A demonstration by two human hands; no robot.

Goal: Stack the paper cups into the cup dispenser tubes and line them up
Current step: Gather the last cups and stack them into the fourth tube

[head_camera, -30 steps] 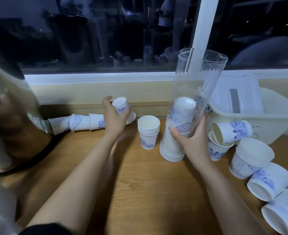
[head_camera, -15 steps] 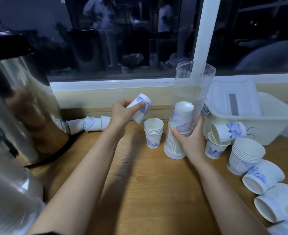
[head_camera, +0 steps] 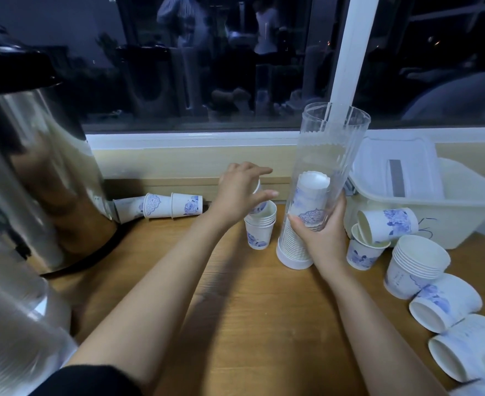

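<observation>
Clear dispenser tube (head_camera: 328, 167) upright on wooden tabletop (head_camera: 250, 324), part-filled with nested cups (head_camera: 310, 201), right hand (head_camera: 321, 238) fingers clamped round it, left hand (head_camera: 240, 194) fingers curled on tilted paper cup (head_camera: 260, 208) above short stack (head_camera: 260, 234) just beside tube, steel urn (head_camera: 35, 181) left, plastic bin (head_camera: 450, 215) and loose cups (head_camera: 418, 261) crowding right.

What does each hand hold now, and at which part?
The left hand holds a paper cup round its side wall, over the small stack. The right hand grips the dispenser tube around its lower part.
</observation>
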